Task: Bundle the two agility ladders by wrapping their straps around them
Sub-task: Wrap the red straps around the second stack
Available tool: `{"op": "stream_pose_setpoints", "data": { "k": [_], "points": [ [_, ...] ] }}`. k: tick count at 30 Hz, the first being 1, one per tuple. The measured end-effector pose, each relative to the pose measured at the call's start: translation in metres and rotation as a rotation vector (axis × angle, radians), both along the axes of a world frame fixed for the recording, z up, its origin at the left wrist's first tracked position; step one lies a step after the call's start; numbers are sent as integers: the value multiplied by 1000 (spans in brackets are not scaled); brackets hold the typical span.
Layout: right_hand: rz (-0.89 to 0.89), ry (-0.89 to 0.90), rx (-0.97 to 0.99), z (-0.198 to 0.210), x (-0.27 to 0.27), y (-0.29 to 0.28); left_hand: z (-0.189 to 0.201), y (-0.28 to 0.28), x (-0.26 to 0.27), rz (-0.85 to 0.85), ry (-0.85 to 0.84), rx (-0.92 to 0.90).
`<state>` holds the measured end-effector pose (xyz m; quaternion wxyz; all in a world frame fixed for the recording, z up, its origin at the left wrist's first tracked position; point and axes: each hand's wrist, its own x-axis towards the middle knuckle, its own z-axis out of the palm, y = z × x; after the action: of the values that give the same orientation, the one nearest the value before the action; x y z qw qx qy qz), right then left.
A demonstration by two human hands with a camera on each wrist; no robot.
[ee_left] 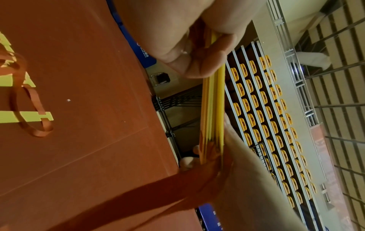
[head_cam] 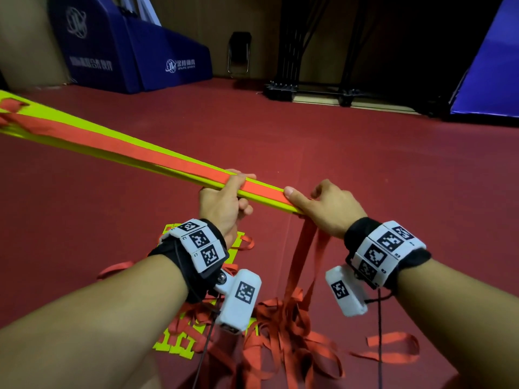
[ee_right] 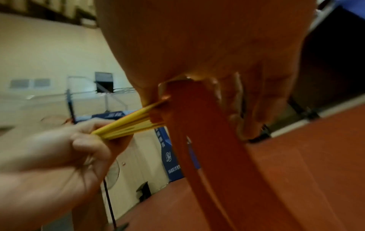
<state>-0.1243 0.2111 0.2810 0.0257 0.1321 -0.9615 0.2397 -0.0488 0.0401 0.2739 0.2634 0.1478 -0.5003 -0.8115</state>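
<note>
Near on the floor (head_cam: pixel 365 164) there's a loose ladder (head_cam: pixel 179 343) in a strap (head_cam: pixel 280 318) tangle. Above it, left hand (head_cam: pixel 224 203) and right hand (head_cam: pixel 328 209), fingers curled tight, grip the rung stack (head_cam: pixel 126 150), which runs off far left.

We see dark red floor (head_cam: pixel 365 164) with faint seam lines. Blue padded blocks (head_cam: pixel 134 51) with white logos stand at far left against beige wall. Black folding chair (head_cam: pixel 239 53) just right of them. Black metal frame (head_cam: pixel 309 91) on floor further right, blue mat (head_cam: pixel 488 66) at right edge. Rows of yellow seats (ee_left: pixel 262 109) visible in left wrist view.
</note>
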Motion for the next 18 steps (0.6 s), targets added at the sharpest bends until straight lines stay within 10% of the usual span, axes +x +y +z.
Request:
{"op": "stream_pose_setpoints", "data": {
  "k": [6, 18],
  "points": [
    [237, -329, -757, -4, 5, -3, 0, -1, -1, -8, -19, 170],
    [121, -150, -956, 5, -1, -9, -4, -4, 5, -192, -322, 112]
  ]
}}
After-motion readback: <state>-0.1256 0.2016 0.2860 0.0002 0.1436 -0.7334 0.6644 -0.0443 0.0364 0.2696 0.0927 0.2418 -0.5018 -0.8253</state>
